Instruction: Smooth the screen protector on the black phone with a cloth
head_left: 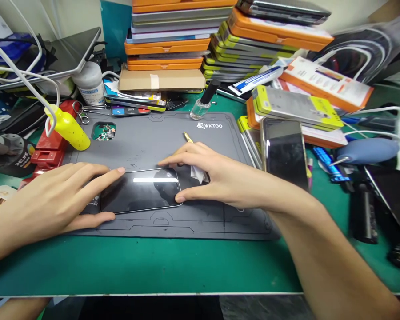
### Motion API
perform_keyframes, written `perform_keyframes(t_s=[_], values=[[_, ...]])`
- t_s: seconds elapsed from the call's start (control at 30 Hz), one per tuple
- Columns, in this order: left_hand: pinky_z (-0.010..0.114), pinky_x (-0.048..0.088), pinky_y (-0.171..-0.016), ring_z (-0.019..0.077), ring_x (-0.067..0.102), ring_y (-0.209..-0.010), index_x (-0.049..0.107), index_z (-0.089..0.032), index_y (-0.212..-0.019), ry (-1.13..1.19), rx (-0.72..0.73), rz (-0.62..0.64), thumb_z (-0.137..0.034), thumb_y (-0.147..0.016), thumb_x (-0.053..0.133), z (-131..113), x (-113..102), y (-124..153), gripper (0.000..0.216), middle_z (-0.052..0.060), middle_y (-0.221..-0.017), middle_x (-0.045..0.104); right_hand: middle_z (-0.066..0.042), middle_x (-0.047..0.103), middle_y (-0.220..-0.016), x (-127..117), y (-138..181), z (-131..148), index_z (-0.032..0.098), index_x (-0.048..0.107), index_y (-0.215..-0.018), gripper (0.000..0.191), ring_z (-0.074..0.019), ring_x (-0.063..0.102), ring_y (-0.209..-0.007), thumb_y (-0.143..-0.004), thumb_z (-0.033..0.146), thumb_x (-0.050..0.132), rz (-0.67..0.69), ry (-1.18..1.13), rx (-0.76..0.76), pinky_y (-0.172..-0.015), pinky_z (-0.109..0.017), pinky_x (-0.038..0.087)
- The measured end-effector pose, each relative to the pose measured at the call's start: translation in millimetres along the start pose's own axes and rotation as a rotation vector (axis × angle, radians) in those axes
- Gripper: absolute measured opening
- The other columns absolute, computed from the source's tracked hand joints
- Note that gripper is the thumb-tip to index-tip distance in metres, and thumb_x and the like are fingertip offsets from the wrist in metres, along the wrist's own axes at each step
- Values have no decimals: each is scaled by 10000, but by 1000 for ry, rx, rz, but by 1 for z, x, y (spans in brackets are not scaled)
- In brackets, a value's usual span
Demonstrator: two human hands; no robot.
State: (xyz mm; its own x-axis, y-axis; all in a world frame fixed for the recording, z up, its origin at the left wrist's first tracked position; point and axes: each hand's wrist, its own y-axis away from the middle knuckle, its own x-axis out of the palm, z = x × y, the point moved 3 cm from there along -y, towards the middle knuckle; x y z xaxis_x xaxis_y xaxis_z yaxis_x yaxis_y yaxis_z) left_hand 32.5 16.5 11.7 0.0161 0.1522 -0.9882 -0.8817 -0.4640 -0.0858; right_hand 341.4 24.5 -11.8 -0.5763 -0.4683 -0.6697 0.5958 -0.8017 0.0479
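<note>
Where phone (140, 193) ends, L/R hands (65, 195) (216, 173) touch.

The phone (140, 192) is glossy black with a white streak of glare. The mat (143, 151) is dark grey, patterned with thin black lines (its WKTOO lettering (213, 126) is white), and the tabletop (153, 266) green. The squeeze bottle (74, 133) is yellow, the air blower (370, 150) slate blue, the stacked cases (168, 46) orange.

Bright, even light, white bar of glare across the dark phone (140, 194), blurred, stretched outer edges
</note>
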Motion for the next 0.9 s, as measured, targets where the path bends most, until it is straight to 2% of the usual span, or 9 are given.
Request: perform_keyframes(t_s=[0.1,0.27,0.47,0.6,0.77,0.9], values=[[535,645,-866,389,750,-1102,231,-267,-1726,43,-31,21,-603,-1108,433,0,0,1,731,178,-1377,705,-56,696,-1298,0,1,1,357,701,-1420,603,-343,565,-1405,-884,597,837,3,12,12,-1357,-688,144],[482,629,-839,344,737,-1051,362,-223,-1631,26,-42,26,-632,-1103,436,1,3,3,672,167,-1292,707,-74,693,-1321,2,1,2,355,696,-1432,621,-359,547,-1430,-886,622,826,-1,38,27,-1323,-684,264],[428,581,-860,317,716,-1038,439,-194,-1584,114,-60,42,-555,-1094,522,0,3,3,615,164,-1282,683,-92,693,-1295,9,0,3,326,690,-1432,660,-377,604,-1358,-876,657,819,-26,58,55,-1323,-706,257],[381,565,-875,292,710,-1052,413,-200,-1617,200,-92,23,-547,-1076,581,0,2,2,664,135,-1248,693,-92,680,-1317,14,2,1,346,687,-1432,659,-380,588,-1377,-885,698,789,-56,54,52,-1323,-708,249],[386,575,-976,295,711,-1144,407,-182,-1609,305,-154,-5,-541,-1017,686,0,0,2,746,141,-1290,699,-106,676,-1354,19,4,0,375,676,-1443,630,-399,585,-1373,-910,701,751,-80,78,53,-1201,-681,451],[415,574,-1033,299,695,-1225,370,-190,-1616,347,-172,24,-525,-1017,692,-1,-1,1,758,156,-1366,685,-106,681,-1354,20,4,0,376,672,-1448,631,-399,599,-1353,-912,702,747,-84,92,42,-1175,-677,478]])
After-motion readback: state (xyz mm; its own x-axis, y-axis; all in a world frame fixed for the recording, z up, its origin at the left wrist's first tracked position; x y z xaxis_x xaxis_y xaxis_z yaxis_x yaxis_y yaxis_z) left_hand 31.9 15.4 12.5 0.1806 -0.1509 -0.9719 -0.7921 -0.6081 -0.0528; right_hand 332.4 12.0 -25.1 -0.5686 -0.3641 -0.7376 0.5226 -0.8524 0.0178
